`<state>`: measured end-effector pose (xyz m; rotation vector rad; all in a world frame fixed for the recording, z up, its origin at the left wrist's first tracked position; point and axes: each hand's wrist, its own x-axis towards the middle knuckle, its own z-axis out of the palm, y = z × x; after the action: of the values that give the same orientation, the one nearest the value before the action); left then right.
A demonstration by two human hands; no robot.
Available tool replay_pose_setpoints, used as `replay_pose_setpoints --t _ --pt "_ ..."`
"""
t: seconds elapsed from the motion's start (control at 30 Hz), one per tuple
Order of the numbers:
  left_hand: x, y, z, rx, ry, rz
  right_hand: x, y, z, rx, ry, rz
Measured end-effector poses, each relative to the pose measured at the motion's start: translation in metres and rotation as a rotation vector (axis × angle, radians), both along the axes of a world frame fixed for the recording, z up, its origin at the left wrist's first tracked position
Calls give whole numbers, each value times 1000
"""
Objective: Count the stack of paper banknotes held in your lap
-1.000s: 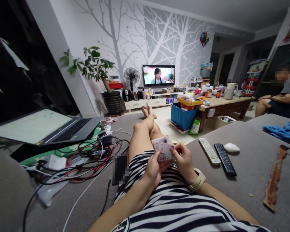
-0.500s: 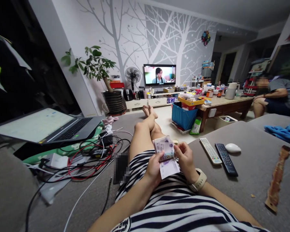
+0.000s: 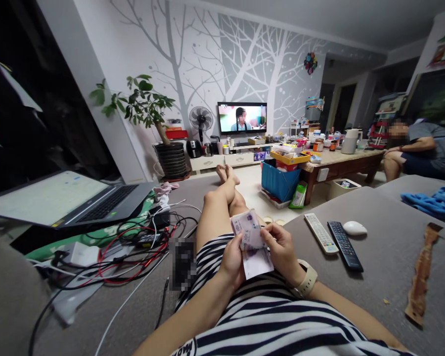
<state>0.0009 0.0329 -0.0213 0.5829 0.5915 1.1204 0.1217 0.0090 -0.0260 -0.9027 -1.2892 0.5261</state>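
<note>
A stack of purple-white banknotes point(image 3: 249, 233) marked 5 is held above my lap, over the striped cloth. My left hand point(image 3: 231, 258) grips the stack from its left side, thumb on top. At the right edge, my right hand point(image 3: 281, 247) pinches a note between thumb and fingers; a pale watch is on that wrist. The lower ends of some notes point(image 3: 257, 264) hang out below the upper ones. How many notes there are cannot be made out.
Right of my legs on the grey sofa lie a white remote point(image 3: 321, 234), a black remote point(image 3: 344, 245), a white mouse point(image 3: 355, 228) and a brown strip point(image 3: 423, 277). On the left are a laptop point(image 3: 107, 200) and tangled cables point(image 3: 133, 257). Another person point(image 3: 422, 148) sits beyond the table.
My right hand has shifted slightly left and down along the notes, and the upper note now lies flatter over the stack. The whole view has turned slightly.
</note>
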Motion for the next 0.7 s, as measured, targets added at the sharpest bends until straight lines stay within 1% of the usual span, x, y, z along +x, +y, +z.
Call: replay_pose_setpoints --t 0.13,0.33,0.43,0.57,0.63,0.7 --pt "0 0 -2 49 35 -2 0 -5 2 24 -40 13" --pt "-1 -2 -3 52 48 -29 0 -6 0 42 -51 12" --pt "-1 -4 1 60 54 -19 0 -7 0 43 -52 13" --pt "0 -9 9 6 76 15 1 -6 -1 33 -38 24" --pt "1 -11 12 -17 98 34 2 -1 -2 3 17 10" --pt "2 -12 13 -16 133 47 3 6 -3 -32 98 -35"
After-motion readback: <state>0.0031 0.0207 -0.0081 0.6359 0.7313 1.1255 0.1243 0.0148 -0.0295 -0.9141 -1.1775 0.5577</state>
